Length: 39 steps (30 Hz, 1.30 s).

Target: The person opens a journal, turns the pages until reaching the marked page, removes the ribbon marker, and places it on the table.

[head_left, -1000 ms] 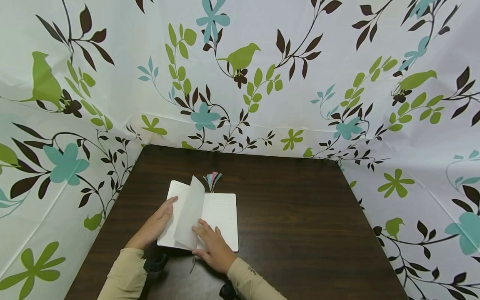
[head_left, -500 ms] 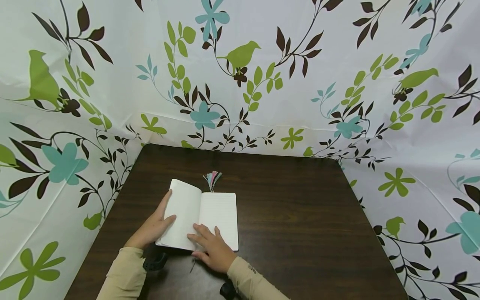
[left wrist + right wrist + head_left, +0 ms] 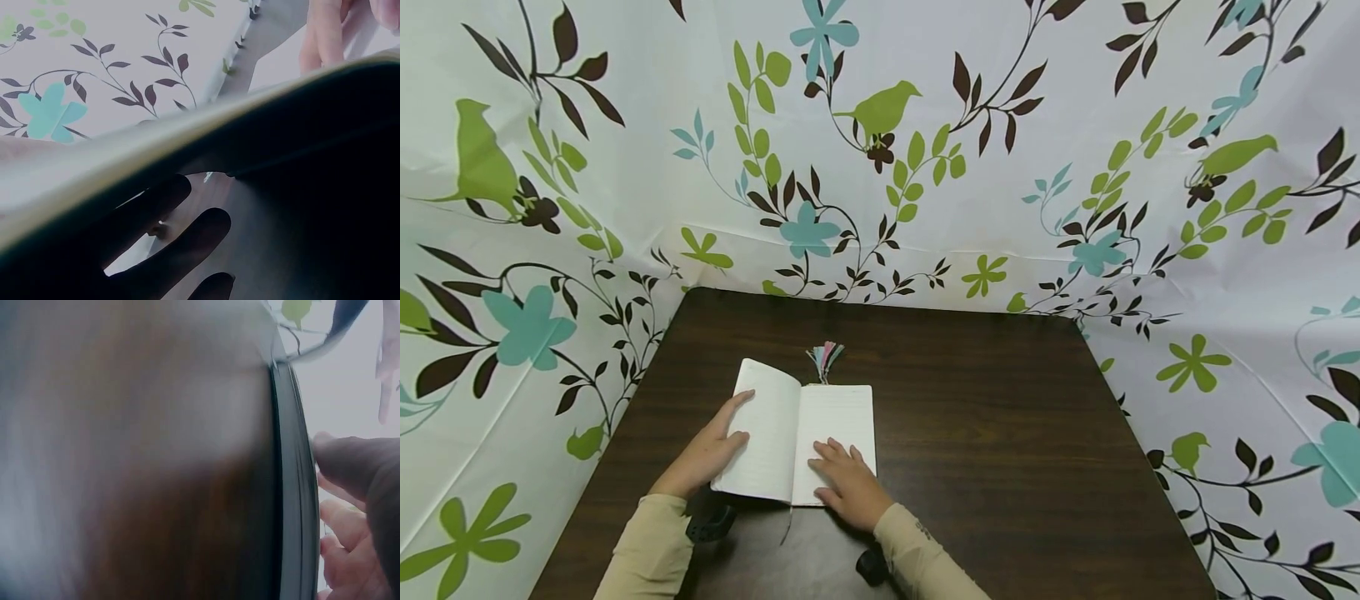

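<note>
An open notebook [image 3: 769, 425] with faintly lined white pages lies on the dark wooden table. My left hand [image 3: 706, 457] holds its raised left side, thumb on the page. In the left wrist view, fingers [image 3: 203, 237] reach beneath the dark cover [image 3: 312, 156]. My right hand [image 3: 852, 490] rests on the lower part of the right page, fingers spread and fairly straight. The right wrist view shows that hand's thumb [image 3: 350, 462] by the edge of the page block [image 3: 299, 500]. A tassel [image 3: 826, 360] in pink, blue and pale strands sticks out past the notebook's top.
A thin ribbon end [image 3: 787, 527] trails from the notebook's bottom edge onto the table [image 3: 985, 442]. Dark wrist cameras sit under both sleeves. Behind and beside the table hangs a white cloth [image 3: 917, 275] printed with leaves, flowers and birds.
A page that stood upright has gone over to the left side. My right hand has then slid right from near the centre fold onto the right page. My left hand stays at the left edge.
</note>
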### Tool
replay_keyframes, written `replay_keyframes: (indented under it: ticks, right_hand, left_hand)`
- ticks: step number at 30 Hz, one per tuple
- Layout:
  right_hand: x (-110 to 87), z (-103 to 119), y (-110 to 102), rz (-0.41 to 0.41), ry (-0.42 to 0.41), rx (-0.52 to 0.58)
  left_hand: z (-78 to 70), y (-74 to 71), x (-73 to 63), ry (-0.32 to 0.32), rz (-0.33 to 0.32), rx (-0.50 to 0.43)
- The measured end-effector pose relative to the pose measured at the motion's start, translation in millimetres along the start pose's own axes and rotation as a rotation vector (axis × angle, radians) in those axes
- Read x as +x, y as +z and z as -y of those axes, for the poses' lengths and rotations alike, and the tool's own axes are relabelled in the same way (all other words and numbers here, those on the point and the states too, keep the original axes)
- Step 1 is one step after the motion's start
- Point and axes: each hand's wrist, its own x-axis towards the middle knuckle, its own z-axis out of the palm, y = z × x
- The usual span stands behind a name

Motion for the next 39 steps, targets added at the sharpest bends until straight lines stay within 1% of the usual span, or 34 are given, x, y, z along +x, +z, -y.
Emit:
replay_keyframes:
  ticks: [3, 9, 13, 16, 19, 23, 26, 29, 32, 34, 39]
  right_hand:
    - [-2.9, -8.3, -3.8, 0.003, 0.029, -0.029]
    - [-7.8, -22.5, -11.9, 0.015, 0.086, -0.052]
    - [-11.8, -30.9, -16.1, 0.032, 0.143, -0.059]
    - [-15.4, -36.3, -19.7, 0.042, 0.186, -0.045]
    - [-18.9, -39.9, -24.3, 0.058, 0.209, 0.017]
    - [-22.6, -43.8, -29.8, 0.092, 0.208, 0.099]
    - [-23.8, -48.2, -32.4, 0.131, 0.191, 0.116]
    - [-24.8, -54.4, -35.3, 0.177, 0.182, 0.16]
    - [-25.5, -57.7, -38.3, 0.206, 0.176, 0.194]
    - [-26.0, -58.4, -39.0, 0.209, 0.171, 0.197]
    - [-25.4, -59.0, -37.6, 0.19, 0.162, 0.191]
  left_hand:
    - [-0.3, 0.4, -0.3, -0.008, 0.003, 0.001]
    - [1.1, 1.4, -0.9, -0.037, -0.004, 0.01]
    - [3.0, 0.8, -1.3, -0.035, -0.012, 0.015]
    - [3.7, 0.2, -1.5, -0.028, -0.016, 0.018]
    - [4.0, -0.2, -1.4, -0.015, -0.019, 0.024]
    - [4.2, 0.0, -0.9, 0.007, -0.023, 0.04]
    - [4.5, 0.4, -1.1, 0.012, -0.023, 0.05]
    - [5.5, 1.2, -1.0, 0.016, -0.027, 0.052]
    - [7.1, 1.7, -0.5, 0.025, -0.03, 0.051]
    - [7.7, 1.8, -0.5, 0.03, -0.033, 0.048]
    - [6.2, 1.6, -1.0, 0.016, -0.034, 0.048]
